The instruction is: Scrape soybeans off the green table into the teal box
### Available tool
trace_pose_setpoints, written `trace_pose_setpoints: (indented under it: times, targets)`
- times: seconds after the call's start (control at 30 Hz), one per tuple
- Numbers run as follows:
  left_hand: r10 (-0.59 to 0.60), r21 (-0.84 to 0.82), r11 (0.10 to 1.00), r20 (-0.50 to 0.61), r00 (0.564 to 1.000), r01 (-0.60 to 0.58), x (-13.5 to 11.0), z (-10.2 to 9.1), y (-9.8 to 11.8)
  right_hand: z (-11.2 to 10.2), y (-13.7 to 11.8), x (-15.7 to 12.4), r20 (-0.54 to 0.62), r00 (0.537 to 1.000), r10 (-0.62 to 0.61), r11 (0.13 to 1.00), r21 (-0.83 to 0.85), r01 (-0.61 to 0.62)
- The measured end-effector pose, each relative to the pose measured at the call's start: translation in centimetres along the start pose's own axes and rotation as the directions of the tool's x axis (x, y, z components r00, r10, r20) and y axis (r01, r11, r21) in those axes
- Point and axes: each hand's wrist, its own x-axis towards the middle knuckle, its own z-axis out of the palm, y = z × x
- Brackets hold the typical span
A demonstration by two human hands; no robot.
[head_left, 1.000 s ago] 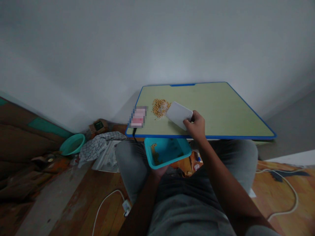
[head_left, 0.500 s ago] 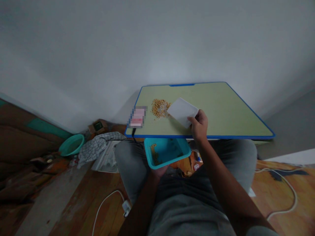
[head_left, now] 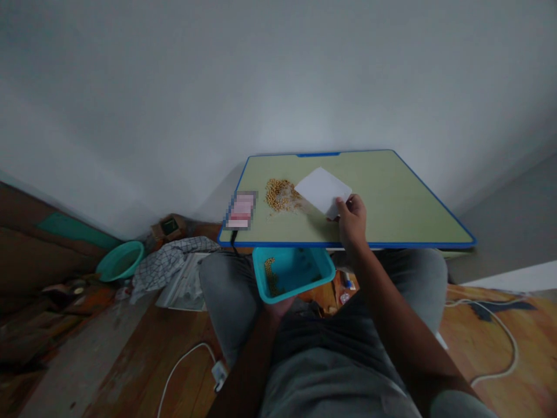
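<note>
ok so with 12 o'clock pointing away from the person: the right hand [head_left: 351,217] has its fingers closed on the 4 o'clock corner of a white sheet [head_left: 322,188], thumb on top, the other fingers mostly hidden. can't tell if the sheet is dead flat or a bit curved. it's tilted over the worktop [head_left: 404,203], its 9 o'clock corner right beside a pile of beans [head_left: 278,194]. there's a pale see-through patch on the pile's 3 o'clock side, too blurry to make out.

the left hand [head_left: 281,306] is holding the blue tub [head_left: 300,270] from below, around 6 o'clock on its rim. only a bit of that hand shows, fingers out of sight underneath. more beans [head_left: 270,277] sit along the tub's 9 o'clock side, and the tub's far rim is cut off by the near edge of the worktop.

the pinkish thing [head_left: 241,210] at 8 o'clock from the pile is pixelated, so no clue what it is, but a black strap [head_left: 234,239] hangs from it over the near edge.

the widest room is toward 3 o'clock, green surface right out to the blue edging [head_left: 435,199]. at 12 the wall [head_left: 313,87] stands just behind the worktop.
</note>
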Motion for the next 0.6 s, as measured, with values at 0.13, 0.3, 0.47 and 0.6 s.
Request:
trace_pose_setpoints:
  times: [0.13, 0.3, 0.47, 0.6]
  targets:
    - [0.001, -0.051, 0.999, -0.022, 1.000, -0.002, 0.2, -0.2, -0.2, -1.4, 0.0, 1.8, 0.033, 0.999, 0.039, 0.999, -0.001, -0.039]
    - [0.009, -0.042, 0.999, -0.008, 1.000, -0.009, 0.0, -0.3, -0.6, -3.1, 0.1, 2.6, 0.097, 0.994, 0.050, 0.999, 0.003, -0.051]
    - [0.005, -0.045, 0.999, -0.005, 1.000, -0.006, 0.3, -1.3, -0.8, -3.1, 0.3, 1.9, 0.110, 0.994, -0.007, 1.000, -0.024, 0.009]
    - [-0.020, -0.044, 0.999, 0.031, 0.999, 0.021, 0.4, -2.0, -0.8, -2.9, 0.0, 1.4, 0.113, 0.994, -0.011, 1.000, -0.013, 0.013]
